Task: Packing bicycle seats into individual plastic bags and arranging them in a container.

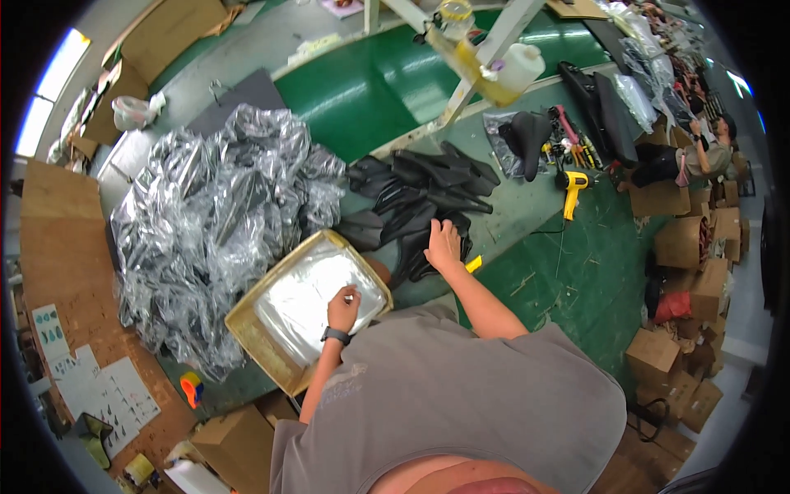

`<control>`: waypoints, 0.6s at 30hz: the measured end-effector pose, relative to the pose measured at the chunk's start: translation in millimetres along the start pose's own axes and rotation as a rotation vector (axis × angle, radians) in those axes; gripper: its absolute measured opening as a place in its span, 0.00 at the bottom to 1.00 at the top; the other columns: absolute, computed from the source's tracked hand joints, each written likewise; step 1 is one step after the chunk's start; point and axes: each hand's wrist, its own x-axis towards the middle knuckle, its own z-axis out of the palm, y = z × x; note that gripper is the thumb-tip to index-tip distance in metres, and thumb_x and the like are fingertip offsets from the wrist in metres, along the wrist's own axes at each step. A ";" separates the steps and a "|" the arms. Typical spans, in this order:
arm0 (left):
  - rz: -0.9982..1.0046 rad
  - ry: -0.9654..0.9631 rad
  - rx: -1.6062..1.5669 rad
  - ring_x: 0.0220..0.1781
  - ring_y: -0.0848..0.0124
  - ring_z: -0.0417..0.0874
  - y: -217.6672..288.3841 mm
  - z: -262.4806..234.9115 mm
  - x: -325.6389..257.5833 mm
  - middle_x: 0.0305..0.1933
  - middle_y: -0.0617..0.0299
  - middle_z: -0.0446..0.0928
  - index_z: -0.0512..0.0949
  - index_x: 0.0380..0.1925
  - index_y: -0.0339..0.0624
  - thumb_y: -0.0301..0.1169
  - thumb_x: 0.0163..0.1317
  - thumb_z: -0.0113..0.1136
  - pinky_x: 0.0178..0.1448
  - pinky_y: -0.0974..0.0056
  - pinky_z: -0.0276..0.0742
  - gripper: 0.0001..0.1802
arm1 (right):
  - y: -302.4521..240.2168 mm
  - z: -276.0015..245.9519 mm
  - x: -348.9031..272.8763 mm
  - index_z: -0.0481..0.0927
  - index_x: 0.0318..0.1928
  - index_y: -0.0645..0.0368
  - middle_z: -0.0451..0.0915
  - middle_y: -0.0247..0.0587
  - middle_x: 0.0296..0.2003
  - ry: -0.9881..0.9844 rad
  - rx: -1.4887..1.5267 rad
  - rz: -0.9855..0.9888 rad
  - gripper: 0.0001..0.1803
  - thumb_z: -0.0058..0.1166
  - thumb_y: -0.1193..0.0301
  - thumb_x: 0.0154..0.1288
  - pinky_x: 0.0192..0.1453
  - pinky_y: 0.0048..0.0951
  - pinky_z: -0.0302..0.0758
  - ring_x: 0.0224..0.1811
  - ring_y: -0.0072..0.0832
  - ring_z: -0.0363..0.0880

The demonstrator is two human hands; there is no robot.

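My left hand (pixel 342 309), with a dark watch on its wrist, is over an open cardboard box (pixel 265 356) holding a stack of clear plastic bags (pixel 300 300). Its fingers are curled in a pinch; whatever lies between them is too small to make out. My right hand (pixel 444 244) rests fingers outstretched at the near edge of a pile of black, leather-like saddle covers (pixel 436 177). Left of the box rises a large heap of dark pieces wrapped in clear plastic (pixel 222 214).
A black bicycle saddle (pixel 527 138), a yellow heat gun (pixel 573 191) and several hand tools (pixel 576 146) lie to the right. A plastic bottle (pixel 520 72) hangs by a white frame beyond. Cardboard boxes (pixel 654 352) and another person (pixel 709 156) are at far right.
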 end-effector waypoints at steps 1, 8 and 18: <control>-0.002 -0.039 0.084 0.38 0.70 0.92 -2.2 6.0 0.1 0.42 0.56 0.91 0.87 0.56 0.38 0.34 0.73 0.68 0.45 0.63 0.86 0.16 | 11.8 20.3 8.4 0.73 0.72 0.57 0.80 0.52 0.57 0.038 0.006 0.019 0.44 0.80 0.68 0.56 0.68 0.50 0.77 0.65 0.51 0.78; 0.026 -0.008 0.519 0.46 0.48 0.92 -5.0 29.8 34.1 0.41 0.52 0.91 0.87 0.40 0.45 0.49 0.71 0.69 0.50 0.48 0.86 0.18 | 13.5 -42.7 -0.7 0.85 0.43 0.59 0.86 0.46 0.39 -0.241 0.587 -0.431 0.15 0.74 0.72 0.56 0.48 0.42 0.83 0.45 0.45 0.88; -0.035 0.063 0.556 0.48 0.47 0.91 -45.8 35.0 38.6 0.42 0.50 0.91 0.89 0.38 0.46 0.48 0.70 0.71 0.53 0.48 0.85 0.17 | 142.6 -280.4 -134.6 0.89 0.50 0.64 0.89 0.36 0.46 -0.298 1.151 -0.158 0.13 0.73 0.75 0.67 0.59 0.29 0.82 0.51 0.21 0.87</control>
